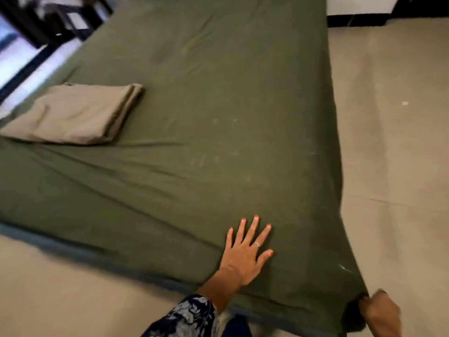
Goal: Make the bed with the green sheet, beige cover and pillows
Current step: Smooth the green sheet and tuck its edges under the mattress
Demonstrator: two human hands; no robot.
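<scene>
The green sheet [218, 117] is spread over a low mattress [73, 251] on the floor, with creases running across its near half. My left hand [245, 251] lies flat on the sheet near the near corner, fingers spread. My right hand [379, 314] is at the bottom right, closed on the sheet's corner, which is pulled out taut past the mattress. A folded beige cover [73, 113] rests on the sheet at the left side. No pillows are in view.
Beige floor [393, 142] surrounds the mattress on the right and in front. A dark-framed glass door or window [21, 57] runs along the far left. A white wall with a black skirting [359, 20] stands at the back right.
</scene>
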